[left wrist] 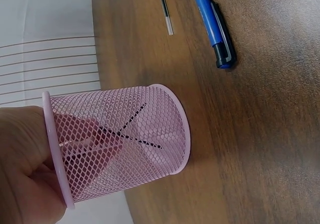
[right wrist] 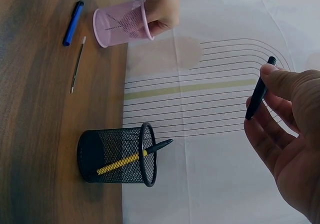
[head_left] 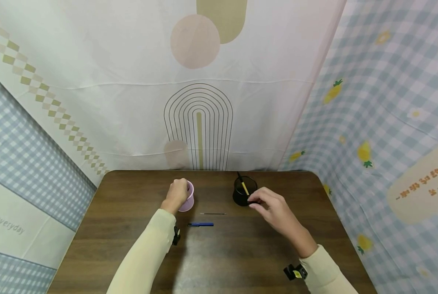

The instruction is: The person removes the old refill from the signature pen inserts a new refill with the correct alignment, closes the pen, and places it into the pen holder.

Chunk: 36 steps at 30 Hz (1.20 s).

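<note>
My left hand (head_left: 177, 192) reaches into a pink mesh pen cup (left wrist: 172, 129), fingers down inside it. Through the mesh, thin dark sticks (left wrist: 150, 143) cross near the fingertips; whether the fingers pinch one is hidden. My right hand (right wrist: 300, 124) pinches a short, tapered black pen part (right wrist: 258, 94) between thumb and fingers, in the air close to the black mesh pen cup (right wrist: 122, 156). In that cup leans a yellow and black pen (right wrist: 122, 163), its black end above the rim. On the table between the hands lie a blue pen (head_left: 204, 224) and a thin pen refill (head_left: 213, 213).
The brown wooden table (head_left: 219, 257) has rounded far corners. A patterned cloth (head_left: 130, 122) hangs behind its far edge, and checked cloth (head_left: 381, 102) hangs at the sides. The two cups stand apart near the far edge.
</note>
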Motion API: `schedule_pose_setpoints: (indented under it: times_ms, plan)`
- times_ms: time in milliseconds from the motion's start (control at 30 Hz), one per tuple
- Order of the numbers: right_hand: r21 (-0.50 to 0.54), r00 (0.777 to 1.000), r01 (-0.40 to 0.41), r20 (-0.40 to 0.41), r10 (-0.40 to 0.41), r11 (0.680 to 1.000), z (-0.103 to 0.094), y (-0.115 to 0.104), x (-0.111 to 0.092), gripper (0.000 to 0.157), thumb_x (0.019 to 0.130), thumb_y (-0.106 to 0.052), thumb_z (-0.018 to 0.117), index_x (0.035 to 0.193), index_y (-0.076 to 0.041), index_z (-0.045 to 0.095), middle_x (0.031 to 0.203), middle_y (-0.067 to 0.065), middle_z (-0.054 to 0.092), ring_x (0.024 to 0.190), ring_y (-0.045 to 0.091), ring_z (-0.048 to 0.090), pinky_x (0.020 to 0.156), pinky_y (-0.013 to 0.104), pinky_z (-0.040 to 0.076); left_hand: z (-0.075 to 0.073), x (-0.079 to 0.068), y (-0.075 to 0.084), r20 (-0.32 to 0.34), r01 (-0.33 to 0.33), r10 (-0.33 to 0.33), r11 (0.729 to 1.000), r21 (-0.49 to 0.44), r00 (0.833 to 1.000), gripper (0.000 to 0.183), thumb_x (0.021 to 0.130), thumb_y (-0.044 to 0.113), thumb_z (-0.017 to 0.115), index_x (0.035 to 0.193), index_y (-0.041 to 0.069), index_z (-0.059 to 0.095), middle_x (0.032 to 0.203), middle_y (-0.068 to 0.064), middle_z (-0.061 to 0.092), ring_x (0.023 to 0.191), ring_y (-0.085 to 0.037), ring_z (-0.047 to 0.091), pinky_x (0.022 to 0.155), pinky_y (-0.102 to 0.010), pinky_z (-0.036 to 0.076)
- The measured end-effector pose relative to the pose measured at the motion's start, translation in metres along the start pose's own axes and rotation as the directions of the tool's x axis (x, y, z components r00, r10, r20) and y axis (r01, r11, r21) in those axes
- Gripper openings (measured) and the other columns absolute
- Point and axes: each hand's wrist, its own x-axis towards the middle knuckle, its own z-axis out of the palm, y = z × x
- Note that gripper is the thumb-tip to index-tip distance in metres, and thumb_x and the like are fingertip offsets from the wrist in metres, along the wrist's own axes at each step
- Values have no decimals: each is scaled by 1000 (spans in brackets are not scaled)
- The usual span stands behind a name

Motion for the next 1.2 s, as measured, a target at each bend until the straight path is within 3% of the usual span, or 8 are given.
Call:
schedule_pose_setpoints:
  times_ms: [367,767,900,1200]
  plan:
    - [5,999,-29,32,29,1000,-3,-4,2,18,88,-4,79,104,-11,73,106,-6,69,87,5,64,70,17,54,-3,1,0,23,33,-33,999,-3,999,19,86,-3,65,69,6,65,84,-19,71,72,-29,66,66,-45,58]
    - [0,1000,-1,9,1,1000,-1,-3,1,28,86,1,79,104,-18,71,105,-6,69,85,6,64,68,20,54,-13,-3,2,40,22,-21,999,-26,999,22,83,-6,60,66,7,57,83,-19,68,68,-29,57,63,-43,52]
    - [4,1000,2,5,-2,1000,-1,-3,1,27,86,1,79,104,-18,71,105,-5,69,85,7,64,67,20,54,-15,-6,2,44,-3,4,1000,-24,999,21,83,-7,57,67,6,56,83,-19,67,69,-30,59,63,-45,52]
    - [0,1000,-9,12,9,1000,-1,-2,2,23,87,-1,79,104,-15,72,106,-5,69,87,7,64,69,15,53,-23,-12,1,30,-111,112,993,-30,993,8,91,-4,62,93,4,65,90,-16,70,80,-32,68,69,-46,56]
